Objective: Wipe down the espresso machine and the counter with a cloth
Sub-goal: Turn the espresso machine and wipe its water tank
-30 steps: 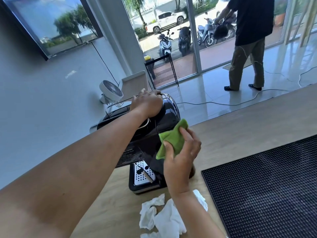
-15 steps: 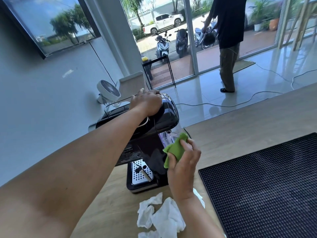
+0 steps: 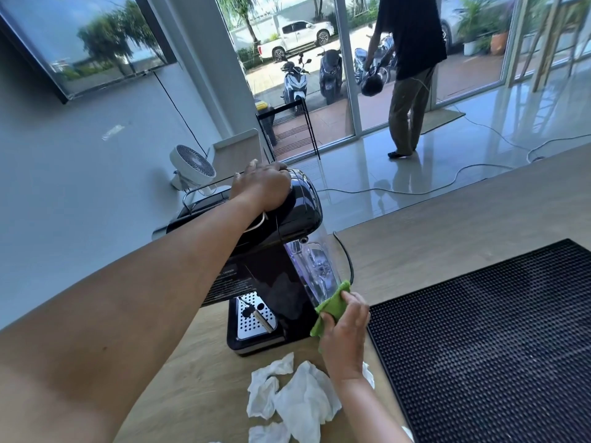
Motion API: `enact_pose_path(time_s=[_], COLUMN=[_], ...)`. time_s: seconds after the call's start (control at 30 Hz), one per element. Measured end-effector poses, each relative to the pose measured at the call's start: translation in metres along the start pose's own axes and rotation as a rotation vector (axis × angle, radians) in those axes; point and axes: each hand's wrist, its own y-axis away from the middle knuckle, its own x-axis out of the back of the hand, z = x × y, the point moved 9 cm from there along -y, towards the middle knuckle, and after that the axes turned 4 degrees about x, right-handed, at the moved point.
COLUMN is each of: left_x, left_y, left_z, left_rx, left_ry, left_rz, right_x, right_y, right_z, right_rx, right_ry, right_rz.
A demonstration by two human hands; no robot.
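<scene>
The clear water tank [image 3: 315, 270] sits on the side of the black espresso machine [image 3: 281, 238], just above the right hand [image 3: 343, 327]; whether it holds water I cannot tell. That hand grasps a green cloth [image 3: 331, 306], thumb and fingers curled round the folded fabric, and presses it against the tank's lower edge where it meets the machine's body. To the left of this hand, the drip tray [image 3: 254, 316] at the machine's base carries a perforated metal grid, with a thin metal wand [image 3: 259, 316] slanting over it. The left hand [image 3: 260, 183] lies palm down on the rounded top of the machine, above and left of the right hand, with fingers bent over the far edge, holding it. A black power cord [image 3: 343, 251] runs down behind the tank, just beyond the cloth

Crumpled white tissues [image 3: 300, 401] lie on the pale wooden counter [image 3: 447, 219] beside the right wrist. Right of that hand a black rubber bar mat [image 3: 499, 330] covers the counter

Beyond the left hand a small white fan [image 3: 191, 163] stands by a grey wall bearing a dark screen [image 3: 80, 36]. Further off, a person in dark clothes [image 3: 412, 59] stands on the glossy floor at glass doors, holding a helmet [image 3: 371, 81]; scooters [image 3: 294, 81] are parked outside
</scene>
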Motion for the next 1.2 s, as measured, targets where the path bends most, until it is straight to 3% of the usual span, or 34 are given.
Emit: enact_pose_path(time_s=[0.13, 0.23, 0.37, 0.43, 0.5, 0.6, 0.8, 0.87, 1.0, 1.07, 1.2], left_x=[0.001, 0.002, 0.001, 0.002, 0.002, 0.003, 0.004, 0.002, -0.002, -0.003, -0.003], left_y=[0.003, 0.003, 0.002, 0.002, 0.001, 0.001, 0.001, 0.0, -0.005, -0.006, -0.004], left_z=[0.001, 0.001, -0.001, 0.0, 0.0, 0.001, 0.001, -0.001, -0.004, -0.003, -0.004], left_rx=[0.001, 0.0, 0.002, -0.001, -0.004, -0.003, 0.004, 0.009, 0.001, 0.003, 0.01], left_ry=[0.017, 0.006, 0.01, 0.016, 0.027, 0.032, 0.046, 0.049, 0.049, 0.049, 0.046], left_rz=[-0.003, -0.003, -0.002, 0.003, 0.006, 0.01, 0.022, 0.018, 0.006, -0.003, -0.009], right_x=[-0.001, 0.009, 0.044, 0.056, 0.048, 0.008, -0.041, -0.036, -0.017, -0.014, -0.027], right_y=[-0.003, -0.012, -0.031, -0.042, -0.053, -0.061, -0.066, -0.048, -0.021, -0.038, -0.102], right_z=[0.013, 0.02, 0.028, 0.0, -0.038, -0.06, 0.038, 0.039, -0.025, -0.047, -0.049], right_rx=[-0.052, -0.123, -0.406, -0.392, -0.295, -0.159, -0.526, -0.518, -0.379, -0.309, -0.222], right_ry=[0.021, -0.031, -0.371, -0.555, -0.681, -0.639, -0.458, -0.473, -0.522, -0.582, -0.596], right_rz=[-0.058, -0.011, 0.206, 0.235, 0.141, -0.051, -0.276, -0.246, -0.083, -0.082, -0.337])
